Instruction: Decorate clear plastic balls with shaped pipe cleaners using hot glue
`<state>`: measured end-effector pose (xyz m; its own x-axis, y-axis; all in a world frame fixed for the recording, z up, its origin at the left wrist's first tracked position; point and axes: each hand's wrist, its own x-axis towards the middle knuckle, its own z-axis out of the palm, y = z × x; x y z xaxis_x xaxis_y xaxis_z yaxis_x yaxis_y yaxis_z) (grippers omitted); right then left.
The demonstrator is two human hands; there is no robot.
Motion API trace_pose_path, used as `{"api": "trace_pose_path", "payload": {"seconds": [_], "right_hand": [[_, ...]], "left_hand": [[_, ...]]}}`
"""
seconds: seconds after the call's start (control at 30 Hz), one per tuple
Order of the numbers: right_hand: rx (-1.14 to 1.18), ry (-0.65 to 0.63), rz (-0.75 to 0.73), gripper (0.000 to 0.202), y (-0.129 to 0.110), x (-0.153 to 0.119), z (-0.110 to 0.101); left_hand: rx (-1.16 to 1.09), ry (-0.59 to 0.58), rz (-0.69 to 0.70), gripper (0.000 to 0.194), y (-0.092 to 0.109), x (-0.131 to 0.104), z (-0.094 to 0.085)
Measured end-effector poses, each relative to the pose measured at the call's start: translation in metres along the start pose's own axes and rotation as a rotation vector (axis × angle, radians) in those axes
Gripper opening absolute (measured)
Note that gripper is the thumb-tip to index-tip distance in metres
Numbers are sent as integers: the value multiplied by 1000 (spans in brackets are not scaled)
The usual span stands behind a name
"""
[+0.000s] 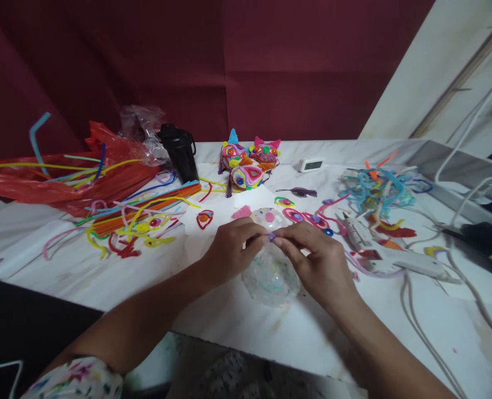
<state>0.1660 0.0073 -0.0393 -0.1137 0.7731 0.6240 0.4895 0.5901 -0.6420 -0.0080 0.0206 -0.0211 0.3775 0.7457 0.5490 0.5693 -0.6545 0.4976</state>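
My left hand (237, 244) and my right hand (318, 257) meet at the middle of the table, fingertips pinched together on a small purple piece (271, 236). Beneath them lies a clear, rounded plastic form (270, 277) with coloured specks. A pink pointed piece (242, 211) and a pink round spot (269, 216) show at its far end. Just beyond are eye-shaped coils of pipe cleaner: a green and pink one (284, 201), a pink and purple one (315, 220) and a red one with an orange centre (204, 219).
Three decorated animal faces (249, 163) stand at the back, beside a black bottle (179, 152). Pipe cleaners and a red bag (116, 183) lie left. A glue gun (391, 257) with cables and a blue tangle (379, 191) are right. A small display (311, 165) sits behind.
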Motion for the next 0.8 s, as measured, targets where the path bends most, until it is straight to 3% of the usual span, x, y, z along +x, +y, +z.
{"api": "trace_pose_path", "payload": {"seconds": [0.13,0.3,0.43,0.63,0.8], "right_hand": [[-147,-33,-183,13,-1,0,0],[-217,-64,-180,14,-5,1,0],[-115,-60,-30,13,-8,2,-2],[102,-49,258,19,-12,-1,0],[316,24,400,20,-17,-2,9]], "left_hand": [[115,-37,112,24,-3,-4,3],[118,-31,114,25,-3,-4,3],[-54,-34,-2,19,1,-1,0],[-486,-61,-310,7,1,0,2],[-699,-19,-409,8,5,1,5]]}}
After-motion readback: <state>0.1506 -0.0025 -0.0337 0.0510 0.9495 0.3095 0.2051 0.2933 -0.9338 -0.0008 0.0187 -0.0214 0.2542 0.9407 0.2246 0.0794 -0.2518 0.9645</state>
